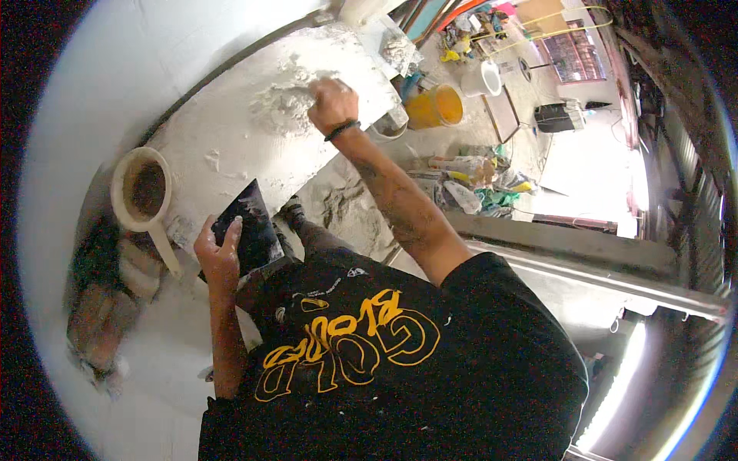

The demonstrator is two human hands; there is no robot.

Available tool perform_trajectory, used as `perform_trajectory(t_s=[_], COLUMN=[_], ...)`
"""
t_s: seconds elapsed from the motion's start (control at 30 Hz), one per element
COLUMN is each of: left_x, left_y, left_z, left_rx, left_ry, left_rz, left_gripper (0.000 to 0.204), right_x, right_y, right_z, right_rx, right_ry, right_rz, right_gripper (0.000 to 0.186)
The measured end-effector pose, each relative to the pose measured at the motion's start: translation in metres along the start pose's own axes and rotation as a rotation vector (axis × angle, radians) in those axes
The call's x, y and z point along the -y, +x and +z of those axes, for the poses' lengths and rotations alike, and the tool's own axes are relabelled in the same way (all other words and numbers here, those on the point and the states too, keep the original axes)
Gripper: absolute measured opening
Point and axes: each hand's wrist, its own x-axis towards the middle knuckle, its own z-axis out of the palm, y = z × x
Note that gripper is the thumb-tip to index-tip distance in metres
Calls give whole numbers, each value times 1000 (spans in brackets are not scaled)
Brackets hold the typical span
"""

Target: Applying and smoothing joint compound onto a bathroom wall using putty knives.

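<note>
My left hand (219, 250) grips a thin, dark flat panel (259, 230) with whitish smears, the thumb lying across its face. The panel tilts beside the near edge of a white, dust-covered table (223, 127). Farther off, my right hand (334, 104) is closed over the table, next to a loose heap of white powder (280, 109). Whatever lies inside its curled fingers is hidden, and I cannot tell if it touches the heap. A dark band circles the right wrist.
A long-handled white dipper (160, 238) sits at the table's left end. Past the right end stand a grey-white tub (390, 124), a yellow-orange bucket (437, 107) and a white bucket (482, 77). Crumpled bags (469, 180) lie on the floor, right of my arm.
</note>
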Motion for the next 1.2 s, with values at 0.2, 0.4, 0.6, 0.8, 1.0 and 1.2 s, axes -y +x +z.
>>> perform_trajectory(t_s=[0.2, 0.4, 0.6, 0.8, 1.0, 1.2], left_x=[0, 24, 38, 34, 31, 30], left_y=[-3, -9, -11, -7, -7, 3], left_z=[-9, -30, -32, -33, -36, -28], left_rx=[-79, -66, 4, -1, 43, 19], left_ry=[-103, -54, -228, -226, -227, -205], left_rz=[-63, -62, -122, -45, -91, -95], left_gripper=[15, 16, 17, 16, 14, 17], right_x=[6, 41, 16, 52, 1, 62], right_y=[-16, -31, 1, -26, 4, -7], right_z=[40, 32, 13, 39, 10, 23], right_rx=[6, 57, 110, 239, 75, 209], right_ry=[23, -27, -61, -239, -173, -111], right_rz=[-77, 15, 67, 51, 207, 107], right_gripper=[21, 19, 24, 16, 22, 18])
